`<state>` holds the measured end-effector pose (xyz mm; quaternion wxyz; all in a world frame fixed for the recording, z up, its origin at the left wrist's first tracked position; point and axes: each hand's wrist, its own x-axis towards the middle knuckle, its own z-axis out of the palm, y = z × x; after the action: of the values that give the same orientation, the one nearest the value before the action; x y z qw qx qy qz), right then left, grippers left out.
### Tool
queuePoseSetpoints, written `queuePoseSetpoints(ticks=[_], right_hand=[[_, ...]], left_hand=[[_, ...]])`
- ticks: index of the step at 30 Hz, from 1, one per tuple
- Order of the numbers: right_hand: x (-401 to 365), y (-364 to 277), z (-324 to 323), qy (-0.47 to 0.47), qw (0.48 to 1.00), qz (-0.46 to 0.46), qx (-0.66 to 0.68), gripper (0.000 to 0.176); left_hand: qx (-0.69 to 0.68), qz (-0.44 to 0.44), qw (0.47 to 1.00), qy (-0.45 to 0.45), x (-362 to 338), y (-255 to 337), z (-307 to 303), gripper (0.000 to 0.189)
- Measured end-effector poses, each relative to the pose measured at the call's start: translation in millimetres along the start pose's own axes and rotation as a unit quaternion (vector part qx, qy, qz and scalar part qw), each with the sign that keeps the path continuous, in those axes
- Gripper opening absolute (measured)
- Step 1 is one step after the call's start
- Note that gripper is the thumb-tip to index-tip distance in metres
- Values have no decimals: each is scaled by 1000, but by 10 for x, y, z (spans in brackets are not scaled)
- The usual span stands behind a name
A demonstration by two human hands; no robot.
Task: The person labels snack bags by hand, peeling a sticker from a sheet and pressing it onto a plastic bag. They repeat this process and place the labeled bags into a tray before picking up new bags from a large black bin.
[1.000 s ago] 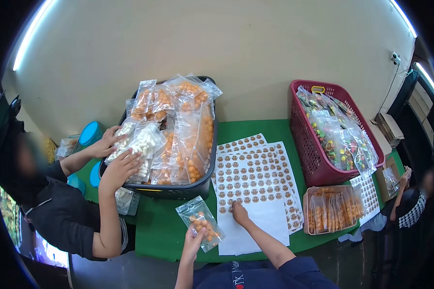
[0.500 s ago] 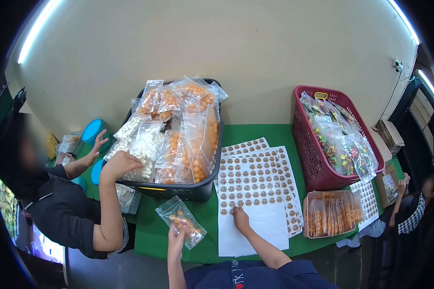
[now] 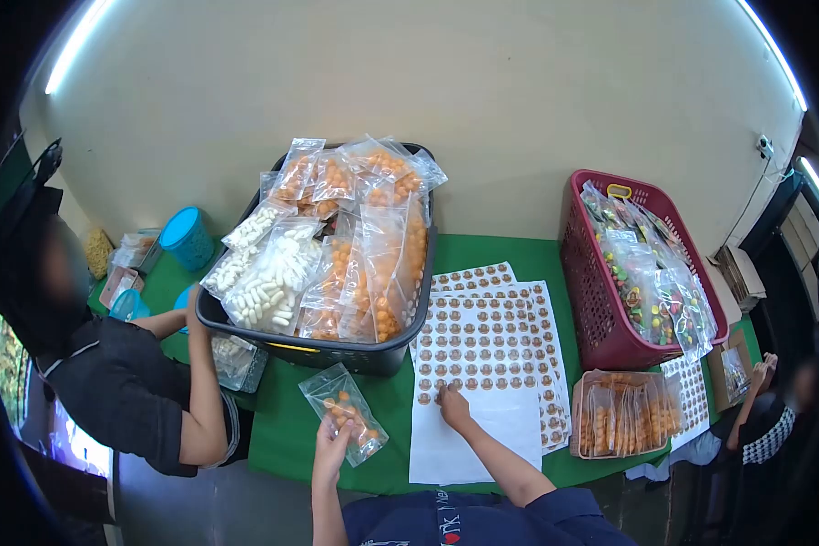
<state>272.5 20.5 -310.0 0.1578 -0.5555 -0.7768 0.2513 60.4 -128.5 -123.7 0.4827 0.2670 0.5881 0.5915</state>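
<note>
Left hand (image 3: 329,448): I pinch one orange-snack bag (image 3: 341,409).
Right hand (image 3: 453,408): my fingertips press sticker sheet (image 3: 482,341); print unreadable.

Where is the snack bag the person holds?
Head view, lower left of centre: the snack bag is in the left hand, below the black basket, left of the sticker sheets.

There's the clear zip bag (image 3: 344,411) of orange snack balls, tilted over the green table (image 3: 287,428), pinched by the left hand (image 3: 330,448), and the white sticker sheet (image 3: 479,428) lies flat just beside it, lower part bare.
</note>
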Motion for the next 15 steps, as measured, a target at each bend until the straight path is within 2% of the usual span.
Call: queuePoseSetpoints(ticks=[3,6,9,12,15], right_hand=[[-107,-54,44,100,995,-4,19,13],[-172,-104,37,154,987,2,54,12],[-131,-66,51,142,989,0,50,12],[-102,-91,-57,64,997,25,20,15],[-51,-90,-62,45,998,26,-40,17]], left_hand=[[-7,6,1000,-2,2,14,14,27],[-10,14,1000,-6,-11,18,11,26],[-6,8,1000,-4,-27,8,-16,26],[0,2,1000,6,-33,21,-15,27],[-14,-1,1000,7,-34,-6,-25,28]])
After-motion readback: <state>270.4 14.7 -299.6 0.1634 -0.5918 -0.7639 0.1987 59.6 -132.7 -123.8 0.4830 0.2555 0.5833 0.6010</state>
